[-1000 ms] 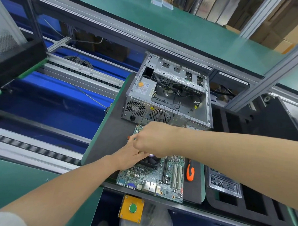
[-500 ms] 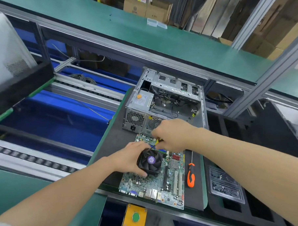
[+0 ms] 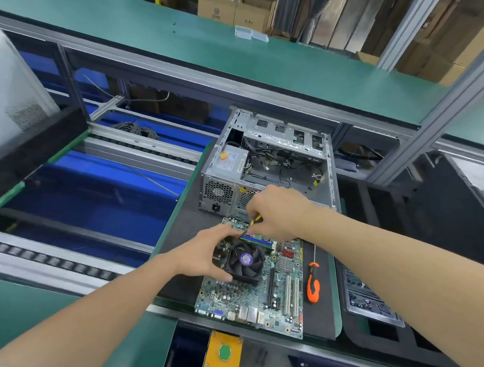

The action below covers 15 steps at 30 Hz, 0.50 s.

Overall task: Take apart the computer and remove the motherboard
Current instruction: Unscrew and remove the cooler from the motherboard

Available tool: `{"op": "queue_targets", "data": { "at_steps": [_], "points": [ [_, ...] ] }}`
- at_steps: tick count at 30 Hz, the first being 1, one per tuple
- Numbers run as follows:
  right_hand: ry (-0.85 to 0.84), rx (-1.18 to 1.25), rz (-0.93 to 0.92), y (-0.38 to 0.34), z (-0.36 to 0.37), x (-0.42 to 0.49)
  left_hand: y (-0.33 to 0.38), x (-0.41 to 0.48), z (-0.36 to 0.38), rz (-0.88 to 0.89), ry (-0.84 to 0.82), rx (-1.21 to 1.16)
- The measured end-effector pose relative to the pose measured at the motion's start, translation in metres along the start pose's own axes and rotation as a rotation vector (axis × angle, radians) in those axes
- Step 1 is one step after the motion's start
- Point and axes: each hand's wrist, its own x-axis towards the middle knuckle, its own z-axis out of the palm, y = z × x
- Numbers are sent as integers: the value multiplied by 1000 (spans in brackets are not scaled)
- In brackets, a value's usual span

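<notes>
The green motherboard (image 3: 282, 301) lies flat on the black mat, just in front of the open metal computer case (image 3: 329, 163). My left hand (image 3: 199, 254) grips the black CPU fan (image 3: 245, 262) on the board, thumb on its near side and fingers on its far side. My right hand (image 3: 278, 212) hovers over the board's far edge by the memory sticks (image 3: 258, 240) and pinches a small yellow-and-black object (image 3: 255, 220). What that object is I cannot tell. Loose cables and the power supply (image 3: 231, 161) remain inside the case.
An orange-handled screwdriver (image 3: 312, 287) lies on the mat right of the board. A black foam tray (image 3: 371, 302) with a metal plate sits further right. A yellow box with a green button (image 3: 223, 353) hangs below the bench edge. A blue conveyor (image 3: 97, 189) runs on the left.
My left hand has moved out from under the right hand and taken hold of the CPU fan. My right hand has shifted a little toward the board's far edge.
</notes>
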Motion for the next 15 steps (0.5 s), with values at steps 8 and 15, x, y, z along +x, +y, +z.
{"op": "queue_targets", "data": {
  "at_steps": [8, 15],
  "points": [
    [3, 23, 20, -14, 10, 23, -11, -5, -12, 21, 279, -109],
    [5, -21, 36, -12, 19, 30, -18, 11, -4, 91, 383, -66]
  ]
}}
